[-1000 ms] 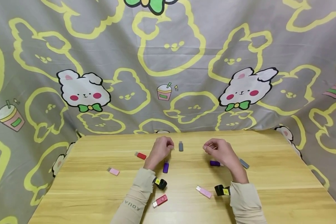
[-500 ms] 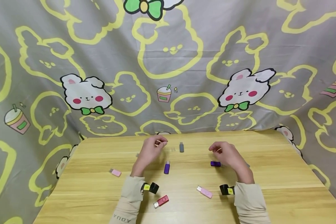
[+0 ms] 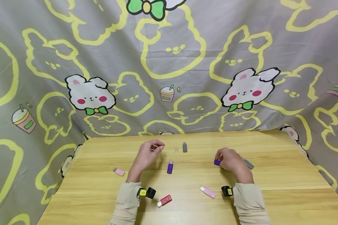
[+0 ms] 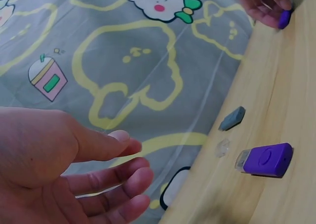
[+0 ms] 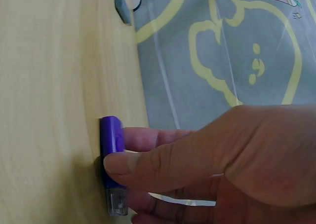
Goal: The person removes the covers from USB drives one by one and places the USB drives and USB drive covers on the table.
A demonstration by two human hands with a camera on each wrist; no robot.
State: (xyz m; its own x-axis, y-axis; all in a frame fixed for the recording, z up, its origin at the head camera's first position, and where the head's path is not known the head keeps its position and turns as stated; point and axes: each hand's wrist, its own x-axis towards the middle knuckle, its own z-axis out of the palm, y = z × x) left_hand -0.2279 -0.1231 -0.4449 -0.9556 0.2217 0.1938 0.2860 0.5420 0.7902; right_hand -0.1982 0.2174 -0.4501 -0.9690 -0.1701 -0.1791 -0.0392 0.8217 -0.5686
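Right hand [image 3: 231, 161]: grasping a purple plastic USB stick [image 5: 112, 142] between thumb [image 5: 121, 163] and fingers [image 5: 140, 138].
Held stick: sitting on or just above the pale wood-grain desk [image 3: 186, 184], right of centre, pointing its clear end right.
Left hand [image 3: 147, 155]: hovering over the far left part, with fingers [image 4: 131, 177] released and loosely curving.
Second purple USB stick [image 3: 170, 168]: lying right of the left hand, pointing its clear end far.
Small clear plastic piece [image 3: 176, 149]: lying just left of a slate-grey USB stick [image 3: 184, 147].
Other slate-grey USB stick [image 3: 249, 164]: lying just right of the right hand.
Pale-pink USB stick [image 3: 120, 172]: lying on the left.
Second pale-pink USB stick [image 3: 208, 192]: lying near, left of a black wrist camera [image 3: 227, 191].
Red USB stick [image 3: 165, 200]: lying near, pointing its silver plug left.
Grey rabbit-print cloth [image 3: 191, 118]: hanging behind the desk.
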